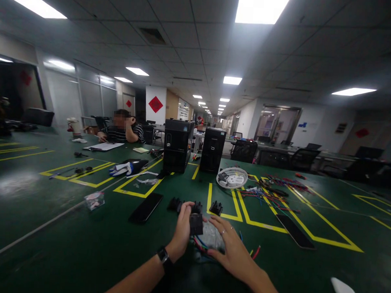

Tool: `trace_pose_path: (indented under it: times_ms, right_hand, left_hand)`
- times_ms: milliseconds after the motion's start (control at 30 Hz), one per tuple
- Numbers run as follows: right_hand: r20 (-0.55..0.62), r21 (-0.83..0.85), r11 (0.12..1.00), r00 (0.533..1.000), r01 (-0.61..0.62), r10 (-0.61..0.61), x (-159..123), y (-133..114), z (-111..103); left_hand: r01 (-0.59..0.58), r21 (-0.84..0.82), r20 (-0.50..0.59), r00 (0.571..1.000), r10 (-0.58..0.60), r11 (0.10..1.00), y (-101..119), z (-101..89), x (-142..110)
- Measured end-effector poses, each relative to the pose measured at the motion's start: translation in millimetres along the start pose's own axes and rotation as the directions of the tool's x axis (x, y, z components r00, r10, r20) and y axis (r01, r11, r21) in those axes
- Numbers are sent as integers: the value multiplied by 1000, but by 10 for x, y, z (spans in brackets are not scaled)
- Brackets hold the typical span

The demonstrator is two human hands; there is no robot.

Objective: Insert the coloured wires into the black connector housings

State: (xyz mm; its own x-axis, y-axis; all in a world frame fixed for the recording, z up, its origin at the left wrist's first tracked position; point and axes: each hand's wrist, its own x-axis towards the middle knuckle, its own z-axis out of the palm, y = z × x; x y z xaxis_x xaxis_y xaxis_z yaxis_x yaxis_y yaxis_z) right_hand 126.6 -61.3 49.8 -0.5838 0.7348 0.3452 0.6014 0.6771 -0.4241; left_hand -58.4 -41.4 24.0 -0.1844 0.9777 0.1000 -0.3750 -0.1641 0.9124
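Observation:
Low over the green table, my left hand (181, 234), with a dark watch on its wrist, is closed on a small black block (197, 224). My right hand (234, 247) wears rings, and its fingers are apart and arched beside a crumpled clear plastic bag (213, 234); whether it touches the bag I cannot tell. Coloured wires (197, 242) show below the block, between the hands, and a red wire end (256, 253) pokes out past my right hand. Just beyond the hands sit black ribbed parts, one on the left (174, 204) and one on the right (216, 207).
Two black computer towers (176, 148) (212, 150) stand upright ahead. A white basket (241, 178) and loose wires (286, 183) lie to the right. Dark phones (146, 208) (295, 230) flank my hands. Gloves (126, 168) lie left. A person (128, 132) sits across the table.

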Motion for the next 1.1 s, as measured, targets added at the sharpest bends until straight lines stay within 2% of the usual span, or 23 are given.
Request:
trace_pose_path:
  times_ms: [100, 167, 200, 267, 300, 333, 367, 400, 433, 500, 600, 667, 733, 867, 967, 1100]
  right_hand:
    - [0, 39, 999, 1000, 11, -11, 36, -2, 102]
    - [-24, 36, 999, 1000, -4, 5, 37, 57, 129]
    - [-49, 18, 1000, 998, -24, 25, 36, 115, 118]
    - [-107, -51, 994, 990, -92, 86, 43, 285, 42]
    - [-133, -99, 986, 984, -134, 121, 55, 393, -19]
    - [-144, -154, 972, 977, -180, 158, 74, 511, -86]
    - [-149, -210, 951, 969, -227, 198, 98, 635, -154]
    - [-150, -269, 923, 958, -276, 243, 128, 760, -213]
    - [-153, -327, 886, 943, -329, 294, 161, 881, -259]
    - [-144, -410, 810, 907, -419, 396, 233, 1100, -299]
    - [-26, -435, 782, 874, -447, 486, 359, 1329, -259]
    - [30, -425, 792, 867, -439, 497, 457, 1408, -211]
    - [50, -393, 830, 892, -396, 449, 559, 1431, -170]
    - [146, -237, 954, 964, -185, 223, 751, 1346, -96]
    - [204, -154, 980, 966, -128, 158, 852, 1251, -30]
    - [164, -109, 987, 977, -117, 134, 864, 1197, -16]
  left_hand:
    - [77, 29, 20, 997, -78, 997, -117, 153, -165]
    - [111, 88, 92, 989, -119, 990, -98, 168, -184]
    - [99, 159, 155, 980, -124, 982, -45, 139, -157]
    - [-68, 399, 306, 950, -63, 914, 137, 4, -36]
    - [-221, 536, 401, 916, -15, 815, 248, -98, 54]
    - [-411, 646, 485, 872, 71, 643, 356, -215, 160]
    - [-538, 717, 557, 824, 99, 444, 450, -340, 277]
    - [-596, 758, 597, 798, 87, 266, 517, -466, 399]
    - [-609, 782, 608, 792, 47, 133, 554, -586, 520]
    - [-578, 816, 578, 815, -50, -2, 535, -784, 735]
    - [-554, 833, 544, 820, -181, -6, 379, -931, 941]
    - [-562, 826, 555, 807, -200, 23, 273, -931, 1010]
    - [-575, 818, 571, 803, -172, 28, 196, -872, 1048]
    - [-580, 815, 575, 807, -132, 3, 86, -670, 1090]
    - [-574, 818, 568, 814, -117, -22, 12, -538, 1099]
    - [-573, 818, 569, 819, -76, -42, -35, -501, 1072]
